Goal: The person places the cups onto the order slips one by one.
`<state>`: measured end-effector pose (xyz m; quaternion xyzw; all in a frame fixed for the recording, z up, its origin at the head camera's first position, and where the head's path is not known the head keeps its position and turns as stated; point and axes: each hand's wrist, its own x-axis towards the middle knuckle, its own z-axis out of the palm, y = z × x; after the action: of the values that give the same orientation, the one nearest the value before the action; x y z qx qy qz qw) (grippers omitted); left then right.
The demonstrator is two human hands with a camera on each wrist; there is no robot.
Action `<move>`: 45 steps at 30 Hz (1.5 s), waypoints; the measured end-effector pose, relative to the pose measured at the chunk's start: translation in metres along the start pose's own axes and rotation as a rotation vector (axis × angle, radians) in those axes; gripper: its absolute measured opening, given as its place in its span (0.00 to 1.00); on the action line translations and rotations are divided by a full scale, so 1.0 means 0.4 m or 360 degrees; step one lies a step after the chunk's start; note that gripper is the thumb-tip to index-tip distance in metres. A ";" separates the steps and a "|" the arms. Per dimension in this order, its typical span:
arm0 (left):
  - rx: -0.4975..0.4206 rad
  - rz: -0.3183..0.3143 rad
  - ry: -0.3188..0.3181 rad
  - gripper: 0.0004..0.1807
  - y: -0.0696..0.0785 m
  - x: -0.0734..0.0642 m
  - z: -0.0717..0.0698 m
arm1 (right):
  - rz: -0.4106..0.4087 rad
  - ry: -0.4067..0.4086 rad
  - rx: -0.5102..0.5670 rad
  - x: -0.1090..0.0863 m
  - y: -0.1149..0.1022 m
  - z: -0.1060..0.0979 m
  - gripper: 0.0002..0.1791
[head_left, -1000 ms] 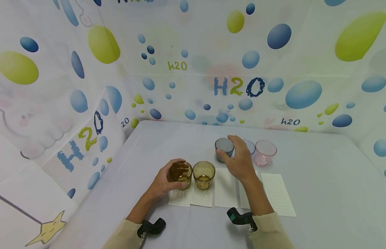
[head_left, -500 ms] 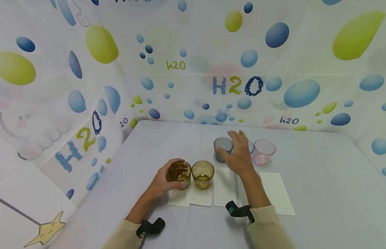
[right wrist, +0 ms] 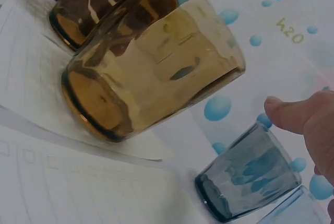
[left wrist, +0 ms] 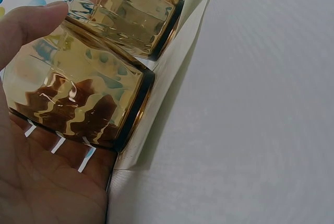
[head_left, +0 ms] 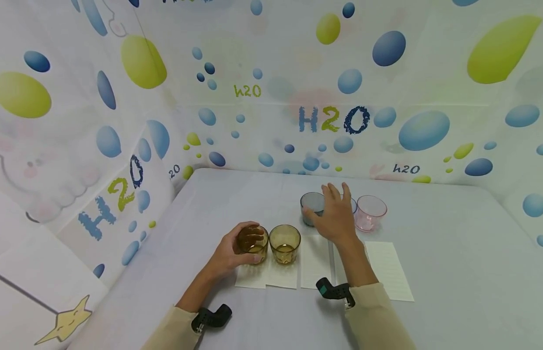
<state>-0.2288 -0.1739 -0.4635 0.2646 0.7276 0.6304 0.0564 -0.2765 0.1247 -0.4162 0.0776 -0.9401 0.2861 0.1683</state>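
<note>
Head: one of the hands (head_left: 337,219) overlaps blue glass (head_left: 353,206).

Head looks down; wrist closeups share amber glasses (head_left: 285,245).

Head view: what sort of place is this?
Probably a staged recording corner, not a lived-in room: a printed backdrop hangs behind and beside a white table, which bears coloured glasses and paper slips.
</note>
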 end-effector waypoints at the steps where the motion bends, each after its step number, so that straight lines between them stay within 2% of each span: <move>1: 0.0004 -0.0006 0.0003 0.42 0.000 0.000 0.000 | 0.0007 -0.0004 -0.0040 0.000 0.001 0.005 0.50; 6: 0.0016 -0.0027 0.0006 0.43 0.003 -0.002 0.000 | 0.0026 -0.0009 -0.0184 -0.005 0.002 0.024 0.54; 14: 0.0009 -0.0006 0.0005 0.42 0.006 -0.001 0.001 | 0.0026 -0.0077 -0.0303 -0.008 -0.002 0.029 0.49; 23: -0.0011 -0.0014 0.0009 0.43 0.005 0.002 -0.001 | 0.0059 -0.0098 -0.0261 -0.006 -0.003 0.030 0.44; 34: 0.0012 -0.0025 0.0015 0.43 0.005 0.003 -0.001 | 0.0122 -0.0096 -0.0198 -0.001 -0.003 0.024 0.45; 45: 0.0004 -0.0014 0.0011 0.42 0.003 -0.001 -0.002 | 0.0125 -0.0015 0.0040 -0.002 -0.012 0.011 0.45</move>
<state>-0.2283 -0.1746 -0.4625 0.2593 0.7297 0.6302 0.0564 -0.2760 0.1183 -0.4176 0.0442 -0.9395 0.3040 0.1515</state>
